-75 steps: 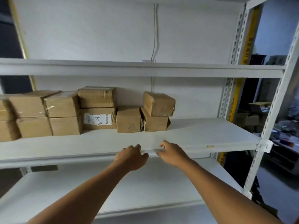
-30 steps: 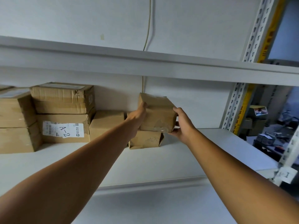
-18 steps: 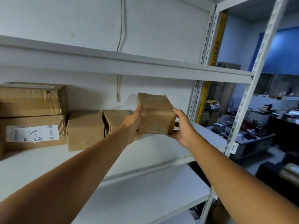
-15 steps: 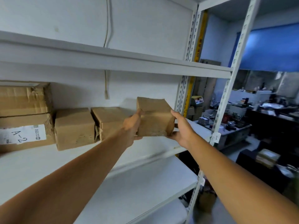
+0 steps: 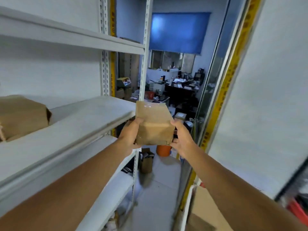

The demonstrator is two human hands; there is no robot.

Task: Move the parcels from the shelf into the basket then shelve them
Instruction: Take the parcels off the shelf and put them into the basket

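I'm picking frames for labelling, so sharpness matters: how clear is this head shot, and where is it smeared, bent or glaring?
Head view: the held parcel and both hands, left hand and right hand, are fairly sharp; the shelf edge and lower right corner are motion-smeared; the wide lens bends the uprights; a small glare sits on the parcel's tape; the blue blind glows brightly.

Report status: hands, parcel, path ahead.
Left hand and right hand clamped on parcel. Parcel clear of the shelf, held in the aisle. Basket not in view. Nothing blocking directly ahead.
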